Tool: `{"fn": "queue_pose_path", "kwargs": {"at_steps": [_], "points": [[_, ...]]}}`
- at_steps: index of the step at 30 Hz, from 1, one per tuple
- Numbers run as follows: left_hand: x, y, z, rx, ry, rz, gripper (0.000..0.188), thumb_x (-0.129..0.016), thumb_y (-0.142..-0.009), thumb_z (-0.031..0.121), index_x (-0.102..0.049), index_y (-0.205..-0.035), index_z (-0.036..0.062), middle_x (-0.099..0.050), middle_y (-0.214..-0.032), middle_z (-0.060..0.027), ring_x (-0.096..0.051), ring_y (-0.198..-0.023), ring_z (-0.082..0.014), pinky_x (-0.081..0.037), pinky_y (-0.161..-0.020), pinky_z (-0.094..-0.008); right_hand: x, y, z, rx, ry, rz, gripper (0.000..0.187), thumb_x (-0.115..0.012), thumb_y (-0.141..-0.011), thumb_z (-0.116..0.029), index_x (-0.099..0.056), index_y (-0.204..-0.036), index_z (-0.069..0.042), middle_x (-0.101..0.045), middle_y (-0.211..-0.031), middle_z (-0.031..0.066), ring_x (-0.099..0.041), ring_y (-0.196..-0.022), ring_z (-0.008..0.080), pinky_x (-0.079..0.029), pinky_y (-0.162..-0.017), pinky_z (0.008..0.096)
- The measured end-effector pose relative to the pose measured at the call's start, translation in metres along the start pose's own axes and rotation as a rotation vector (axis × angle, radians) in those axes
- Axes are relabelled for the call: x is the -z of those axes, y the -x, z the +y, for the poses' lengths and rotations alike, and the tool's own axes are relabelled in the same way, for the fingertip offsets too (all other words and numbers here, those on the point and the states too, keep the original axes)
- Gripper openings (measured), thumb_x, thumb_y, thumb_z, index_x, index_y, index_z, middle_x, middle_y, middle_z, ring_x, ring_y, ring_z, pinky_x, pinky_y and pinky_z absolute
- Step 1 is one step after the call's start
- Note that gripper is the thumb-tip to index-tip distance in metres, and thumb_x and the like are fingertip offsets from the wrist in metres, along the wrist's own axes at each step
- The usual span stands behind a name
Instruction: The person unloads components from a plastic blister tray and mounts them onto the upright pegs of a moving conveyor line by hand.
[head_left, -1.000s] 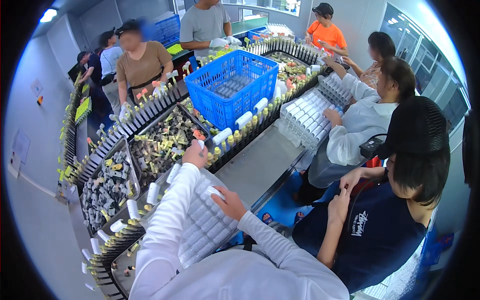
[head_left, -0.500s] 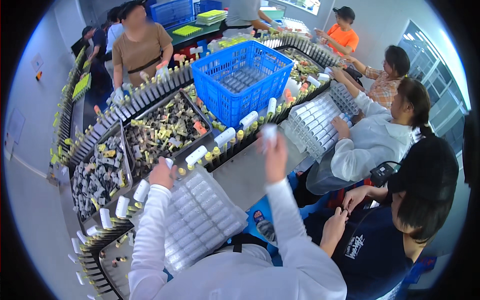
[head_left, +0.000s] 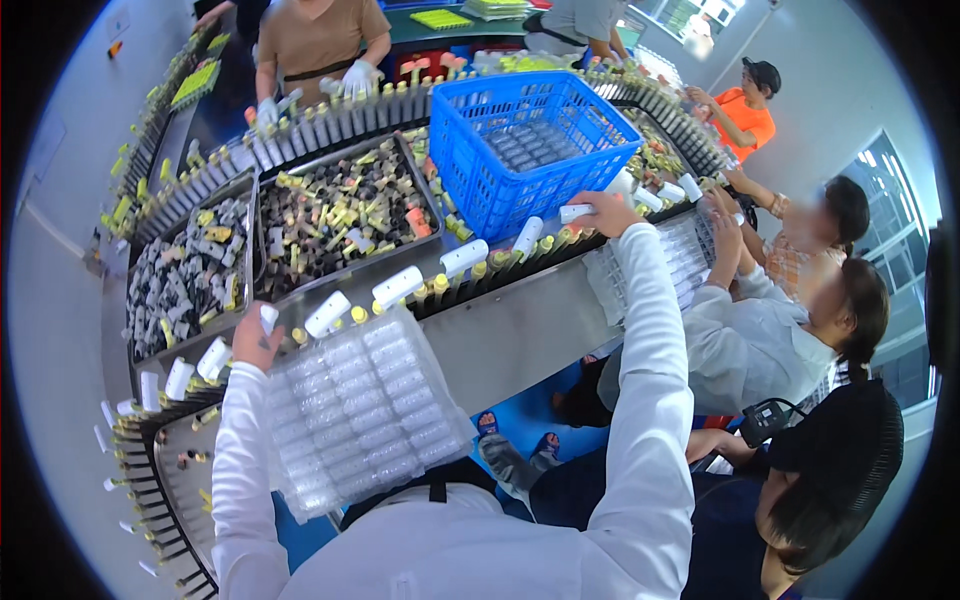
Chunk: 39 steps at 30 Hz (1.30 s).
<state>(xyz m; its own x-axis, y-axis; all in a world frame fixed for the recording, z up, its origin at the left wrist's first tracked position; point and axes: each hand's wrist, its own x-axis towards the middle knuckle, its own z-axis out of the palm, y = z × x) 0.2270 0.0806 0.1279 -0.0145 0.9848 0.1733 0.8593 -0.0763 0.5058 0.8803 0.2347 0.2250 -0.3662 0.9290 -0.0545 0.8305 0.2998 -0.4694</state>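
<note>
My right hand reaches far over the line beside the blue crate, its fingers closed on a white, rounded plastic piece. Nearer and to the left, my left hand grips a similar white piece, mostly hidden by its fingers. Between my forearms lies a clear plastic blister tray with rows of moulded pockets, its far edge against the line. Along the line, more white pieces such as this one lie slanted across yellow-topped holders.
Behind the near row stand metal trays of loose grey and dark-and-yellow parts. The blue crate holds clear trays. Co-workers sit close on my right, one in a white top; another in brown stands opposite.
My right hand has swung forward and right to the line near the crate, still with a white piece. My left hand has shifted left. The whole view has turned.
</note>
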Motion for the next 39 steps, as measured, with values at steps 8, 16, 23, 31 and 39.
{"fn": "queue_pose_path", "kwargs": {"at_steps": [8, 16, 23, 31, 39], "points": [[0.022, 0.024, -0.059, 0.168, 0.185, 0.065, 0.051, -0.078, -0.079, 0.038, -0.059, -0.112, 0.0022, -0.066, -0.088, -0.0197, -0.063, -0.087, -0.0414, -0.049, -0.081, -0.0464, -0.025, 0.003, -0.070, 0.015, -0.051, 0.006, 0.044, -0.071, -0.086, -0.026, -0.063, -0.124, -0.006, -0.072, -0.107, 0.0096, -0.067, -0.099, 0.0211, -0.049, -0.090, 0.0331], [0.048, 0.140, -0.037, 0.116, 0.041, 0.562, 0.044, -0.062, -0.092, 0.017, -0.047, -0.128, -0.0035, -0.050, -0.126, -0.0226, -0.050, -0.117, -0.0399, -0.040, -0.100, -0.0429, -0.138, 0.004, -0.101, 0.060, 0.021, 0.437, 0.039, -0.064, -0.092, -0.027, -0.058, -0.126, -0.008, -0.065, -0.110, 0.0189, -0.060, -0.104, 0.0412, -0.048, -0.090, 0.0453], [-0.015, 0.228, -0.080, 0.352, 0.354, 0.392, 0.047, -0.058, -0.097, 0.024, -0.046, -0.133, -0.0034, -0.050, -0.129, -0.0204, -0.052, -0.117, -0.0315, -0.043, -0.096, -0.0395, -0.151, 0.012, -0.153, -0.015, 0.402, 0.249, 0.036, -0.052, -0.098, -0.034, -0.051, -0.124, -0.009, -0.065, -0.106, 0.0209, -0.064, -0.096, 0.0414, -0.052, -0.081, 0.0495], [-0.016, 0.237, -0.058, 0.414, 0.609, 0.116, 0.051, -0.056, -0.098, 0.030, -0.047, -0.133, -0.0059, -0.059, -0.121, -0.0236, -0.057, -0.114, -0.0338, -0.043, -0.099, -0.0386, -0.202, 0.021, -0.245, -0.251, 0.118, 0.281, 0.060, -0.059, -0.095, -0.027, -0.034, -0.144, -0.002, -0.045, -0.140, 0.0253, -0.055, -0.119, 0.0435, -0.050, -0.094, 0.0486], [-0.010, 0.245, -0.059, 0.146, 0.351, 0.193, 0.045, -0.043, -0.101, 0.018, -0.044, -0.138, -0.0070, -0.050, -0.138, -0.0280, -0.048, -0.129, -0.0422, -0.036, -0.110, -0.0411, -0.283, 0.128, -0.250, -0.302, -0.165, -0.127, 0.056, -0.054, -0.096, -0.044, -0.060, -0.117, 0.007, -0.066, -0.105, 0.0303, -0.063, -0.106, 0.0407, -0.048, -0.090, 0.0431]]}}
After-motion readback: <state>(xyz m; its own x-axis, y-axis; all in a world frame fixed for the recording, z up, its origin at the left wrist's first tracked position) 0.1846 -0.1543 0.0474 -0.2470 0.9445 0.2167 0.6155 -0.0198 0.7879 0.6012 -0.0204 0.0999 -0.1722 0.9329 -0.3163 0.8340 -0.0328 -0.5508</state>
